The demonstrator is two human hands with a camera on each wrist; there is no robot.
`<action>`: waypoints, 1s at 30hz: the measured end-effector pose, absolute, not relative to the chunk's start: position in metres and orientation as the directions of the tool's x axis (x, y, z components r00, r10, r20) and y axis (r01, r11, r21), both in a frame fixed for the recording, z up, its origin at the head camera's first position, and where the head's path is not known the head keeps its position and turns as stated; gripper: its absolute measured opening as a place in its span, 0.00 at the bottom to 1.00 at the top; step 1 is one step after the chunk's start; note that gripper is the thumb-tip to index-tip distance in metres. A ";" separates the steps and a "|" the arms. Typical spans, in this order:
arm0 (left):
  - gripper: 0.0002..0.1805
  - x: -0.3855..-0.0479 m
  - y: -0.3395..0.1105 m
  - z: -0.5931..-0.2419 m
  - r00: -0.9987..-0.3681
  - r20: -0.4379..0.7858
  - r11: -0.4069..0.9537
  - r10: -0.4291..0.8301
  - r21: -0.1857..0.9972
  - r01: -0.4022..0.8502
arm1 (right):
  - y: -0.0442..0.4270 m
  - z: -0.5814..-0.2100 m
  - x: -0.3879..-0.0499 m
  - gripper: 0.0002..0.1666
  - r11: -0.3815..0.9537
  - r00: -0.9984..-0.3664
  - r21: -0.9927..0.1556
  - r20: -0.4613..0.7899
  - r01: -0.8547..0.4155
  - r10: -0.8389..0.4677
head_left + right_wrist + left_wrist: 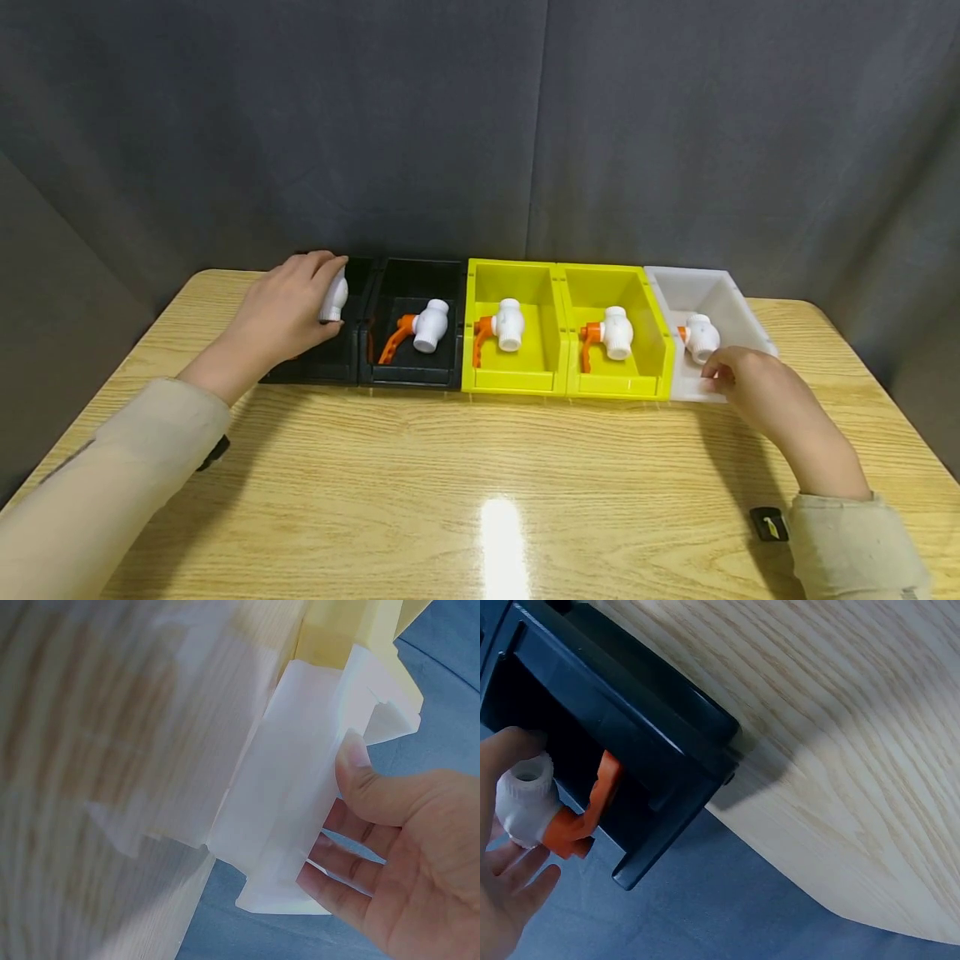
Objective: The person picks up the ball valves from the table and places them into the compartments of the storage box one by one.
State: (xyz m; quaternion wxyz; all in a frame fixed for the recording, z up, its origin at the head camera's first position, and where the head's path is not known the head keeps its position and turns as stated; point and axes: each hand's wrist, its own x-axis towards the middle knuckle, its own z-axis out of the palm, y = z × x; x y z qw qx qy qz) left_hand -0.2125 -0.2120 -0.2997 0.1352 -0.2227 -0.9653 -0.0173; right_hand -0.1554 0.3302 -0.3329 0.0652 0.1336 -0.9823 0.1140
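Observation:
My left hand [288,304] grips a white ball valve [335,296] by its body, at the leftmost black bin [315,367]. In the left wrist view, the valve's orange lever [600,795] shows above the bin's opening. At the far right, my right hand [765,387] is at the front of the white bin [738,312], thumb and fingers apart around nothing visible. Just beyond those fingertips a white ball valve [702,337] lies inside that bin, its orange lever mostly hidden. The right wrist view shows the thumb [352,754] by the bin's rim.
Between the hands, a second black bin [412,375] and two yellow bins [517,382] each hold one white valve with an orange lever. The bins stand in a row along the back of the wooden table [420,483]. A grey curtain [375,125] hangs behind.

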 end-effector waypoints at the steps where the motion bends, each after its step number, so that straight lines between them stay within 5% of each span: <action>1: 0.47 -0.213 -0.212 -0.300 -0.863 0.265 0.899 0.430 -0.033 0.437 | 0.330 -0.333 -0.155 0.08 0.938 -0.956 -0.206 0.158 -0.277 -0.248; 30: 0.45 -0.236 -0.204 -0.311 -0.925 0.027 0.923 0.380 -0.068 0.378 | 0.329 -0.332 -0.155 0.07 0.938 -0.957 -0.209 0.153 -0.276 -0.247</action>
